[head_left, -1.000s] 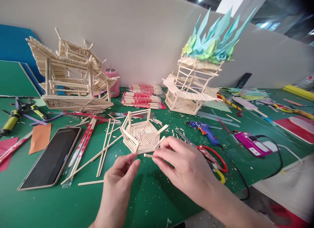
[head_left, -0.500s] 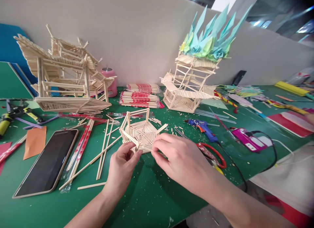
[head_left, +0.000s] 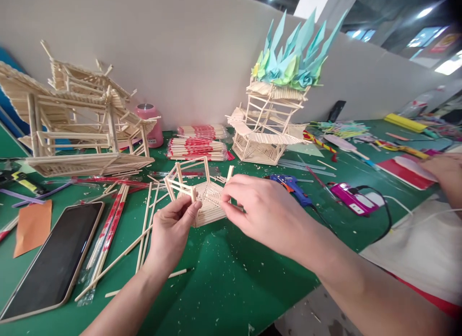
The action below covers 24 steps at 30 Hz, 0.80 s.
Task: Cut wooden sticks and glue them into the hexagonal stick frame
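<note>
A small six-sided frame (head_left: 211,212) of thin wooden sticks, with short upright posts at its corners, sits in front of me. My left hand (head_left: 169,232) is closed, thumb and fingers pinching the near left post (head_left: 194,194). At the frame's right side is my right hand (head_left: 270,213), its fingertips drawn together by the rim. Whatever those fingertips hold is hidden. One more post (head_left: 230,173) stands just behind the right fingers. Loose wooden sticks (head_left: 144,230) lie left of the frame.
A phone (head_left: 54,259) and wrapped sticks (head_left: 108,230) lie left. Behind stand a stick house (head_left: 79,138), pink bottle (head_left: 153,129), stick packs (head_left: 198,148) and a paper-topped tower (head_left: 269,119). A blue glue gun (head_left: 294,187) and purple power strip (head_left: 352,199) lie right, near another person's hand (head_left: 447,167).
The view has shifted right. The near side of the frame looks raised and tilted with my left hand. Another person's hand shows more at the right edge.
</note>
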Each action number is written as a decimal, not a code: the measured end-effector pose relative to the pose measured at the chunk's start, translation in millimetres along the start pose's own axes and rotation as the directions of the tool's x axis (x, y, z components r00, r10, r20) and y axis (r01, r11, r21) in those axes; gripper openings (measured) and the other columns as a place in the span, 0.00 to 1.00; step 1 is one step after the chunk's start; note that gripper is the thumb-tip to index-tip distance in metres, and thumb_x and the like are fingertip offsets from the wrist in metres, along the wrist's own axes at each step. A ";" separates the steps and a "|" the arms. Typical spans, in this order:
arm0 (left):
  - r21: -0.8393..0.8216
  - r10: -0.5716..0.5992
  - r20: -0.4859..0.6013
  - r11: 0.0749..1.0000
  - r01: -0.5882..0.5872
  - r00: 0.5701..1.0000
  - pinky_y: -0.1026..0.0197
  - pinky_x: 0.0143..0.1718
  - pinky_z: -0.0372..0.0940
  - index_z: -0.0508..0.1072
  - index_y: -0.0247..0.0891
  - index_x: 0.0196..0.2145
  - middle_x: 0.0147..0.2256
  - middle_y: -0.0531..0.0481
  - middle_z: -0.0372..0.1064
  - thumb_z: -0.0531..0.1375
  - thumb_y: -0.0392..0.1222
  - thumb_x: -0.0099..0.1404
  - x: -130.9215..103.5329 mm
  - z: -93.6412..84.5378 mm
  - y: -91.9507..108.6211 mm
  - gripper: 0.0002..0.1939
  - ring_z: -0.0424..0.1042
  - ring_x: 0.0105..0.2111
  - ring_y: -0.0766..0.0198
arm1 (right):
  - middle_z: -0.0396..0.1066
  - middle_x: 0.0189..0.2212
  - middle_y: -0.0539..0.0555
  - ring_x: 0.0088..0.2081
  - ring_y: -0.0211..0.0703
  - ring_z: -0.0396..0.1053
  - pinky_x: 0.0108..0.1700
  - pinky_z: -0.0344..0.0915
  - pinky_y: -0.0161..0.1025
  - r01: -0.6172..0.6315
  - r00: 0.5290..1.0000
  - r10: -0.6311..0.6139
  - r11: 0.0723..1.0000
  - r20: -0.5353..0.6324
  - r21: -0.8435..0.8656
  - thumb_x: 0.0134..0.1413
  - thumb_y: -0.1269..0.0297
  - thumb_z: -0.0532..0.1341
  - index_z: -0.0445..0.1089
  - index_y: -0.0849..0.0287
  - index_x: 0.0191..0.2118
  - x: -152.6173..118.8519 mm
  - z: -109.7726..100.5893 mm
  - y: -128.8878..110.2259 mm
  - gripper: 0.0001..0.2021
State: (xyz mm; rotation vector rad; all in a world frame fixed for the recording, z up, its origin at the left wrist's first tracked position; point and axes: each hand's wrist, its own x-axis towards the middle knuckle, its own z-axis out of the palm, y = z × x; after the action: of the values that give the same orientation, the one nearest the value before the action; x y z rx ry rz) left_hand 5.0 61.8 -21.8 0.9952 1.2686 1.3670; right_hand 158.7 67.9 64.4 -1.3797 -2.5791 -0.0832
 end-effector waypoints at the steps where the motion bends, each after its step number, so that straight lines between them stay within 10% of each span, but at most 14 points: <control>1: -0.007 0.003 0.004 1.000 -0.003 1.000 0.66 0.25 0.61 0.80 0.39 0.30 0.26 0.52 0.74 0.67 0.43 0.49 2.1 0.2 2.3 0.09 0.67 0.26 0.64 | 0.67 0.24 0.51 0.25 0.38 0.63 0.27 0.55 0.36 -0.002 1.000 0.003 1.000 0.005 -0.009 0.54 0.73 0.55 0.68 0.61 0.24 3.6 -3.2 1.9 0.10; 24: -0.053 -0.061 0.070 0.997 0.064 0.996 0.72 0.18 0.54 0.76 0.36 0.22 0.20 0.54 0.68 0.65 0.47 0.52 4.2 -12.2 25.5 0.11 0.59 0.19 0.74 | 0.71 0.24 0.50 0.26 0.40 0.69 0.22 0.54 0.36 0.087 0.969 -0.038 0.977 0.245 -0.195 0.49 0.77 0.60 0.70 0.60 0.23 49.1 -29.4 -13.5 0.09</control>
State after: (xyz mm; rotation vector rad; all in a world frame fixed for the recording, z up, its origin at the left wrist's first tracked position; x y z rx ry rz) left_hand -10.9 64.5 1.8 0.9489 1.1952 1.3025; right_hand 125.9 96.0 104.4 -1.4573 -2.8853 -0.2092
